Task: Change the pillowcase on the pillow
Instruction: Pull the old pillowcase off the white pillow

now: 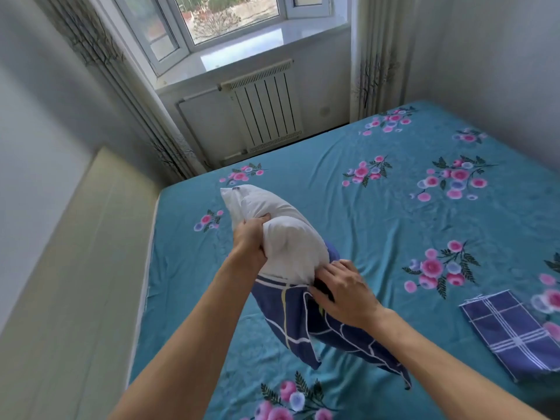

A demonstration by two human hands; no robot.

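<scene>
Two bare forearms are seen nearest the camera, reaching out over the bed (394,213), which is covered by a teal sheet printed with pink and blue flowers. The white pillow (288,237) is held up above the middle of the bed, its near end still tucked inside the dark blue pillowcase (303,322) with white lines, while its far end is bare. The pillow's bare middle is gripped by the left hand (250,241), whose fingers (257,221) are curled into the white fabric. The right hand (342,291) is laid on the mouth of the pillowcase, at the near right of the pillow; its fingers are nearly straight and pressed on the cloth, though whether the edge is pinched underneath cannot be told. The loose part of the pillowcase hangs down toward the sheet. A folded blue plaid cloth (512,331) is seen flat on the bed at the right, well apart from the pillow. A radiator (266,113) is set under the window (230,22) on the far side.
</scene>
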